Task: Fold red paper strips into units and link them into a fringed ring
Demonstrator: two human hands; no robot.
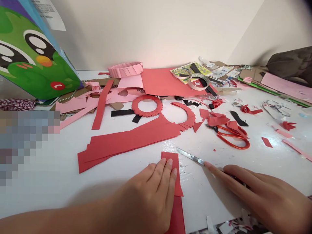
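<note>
My left hand lies with its fingers stretched out flat, pressing a red paper strip onto the white table. The strip looks folded over near its middle, and its lower part runs on toward the bottom edge. In my right hand is a craft knife with a narrow metal blade. Its tip points up and left, just right of the strip's upper end and apart from it. My palm and fingers hide most of the handle. Beyond my hands, a fan of stacked red paper strips lies on the table.
Orange-handled scissors lie among red scraps at right. A red pleated paper ring and a partial red ring sit behind. Further back are a pink pleated ring, a tape roll and a green cartoon-faced box.
</note>
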